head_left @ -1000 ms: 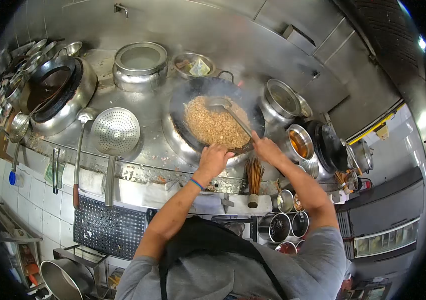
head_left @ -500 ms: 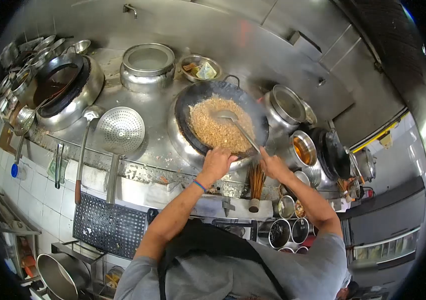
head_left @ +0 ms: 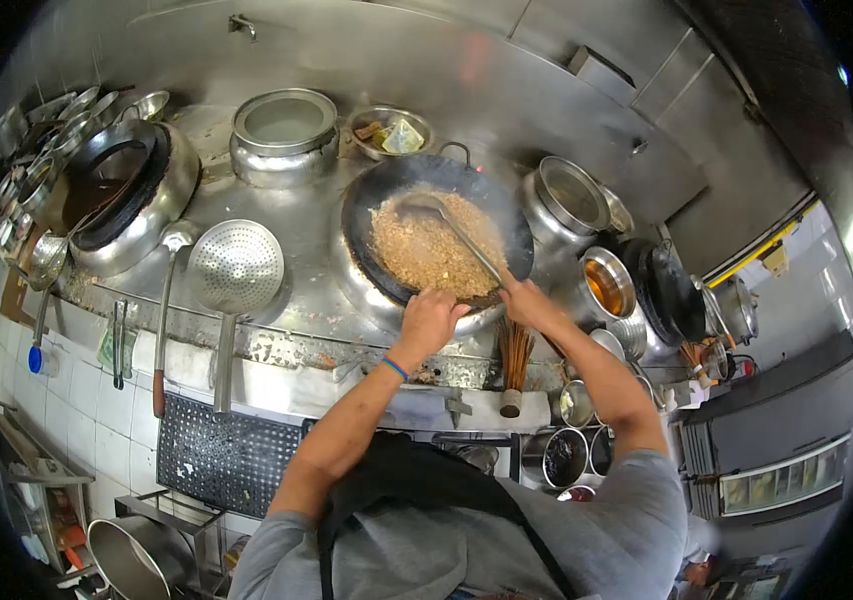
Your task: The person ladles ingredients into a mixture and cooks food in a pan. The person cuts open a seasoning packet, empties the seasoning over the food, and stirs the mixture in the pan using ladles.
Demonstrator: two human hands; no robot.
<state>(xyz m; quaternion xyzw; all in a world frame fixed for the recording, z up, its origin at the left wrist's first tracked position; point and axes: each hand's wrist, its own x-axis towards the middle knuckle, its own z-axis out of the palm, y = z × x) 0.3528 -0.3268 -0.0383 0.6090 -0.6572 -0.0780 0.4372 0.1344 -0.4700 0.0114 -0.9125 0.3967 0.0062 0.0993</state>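
Note:
A large black wok (head_left: 359, 222) sits on the stove, tilted towards me, with a heap of brownish minced food (head_left: 437, 250) inside it. Faint steam rises from the heap. My left hand (head_left: 432, 320) is closed at the wok's near rim; whatever lies under its fingers is hidden. In my right hand (head_left: 529, 303) is the handle of a long metal ladle (head_left: 469, 243), whose round head rests on the far part of the food. A bamboo wok brush (head_left: 515, 368) stands just below my right hand.
Left of the wok are a perforated skimmer (head_left: 237, 265), another ladle (head_left: 167, 300) and a second wok (head_left: 97, 190). Behind stand a lidded pot (head_left: 287, 122) and a bowl (head_left: 417, 125). A container of orange liquid (head_left: 607, 287) and several small pots are on the right.
The ladle head has moved towards the far left of the food, and my right hand has followed, up and left. My left hand keeps its place at the rim. The whole view has shifted slightly.

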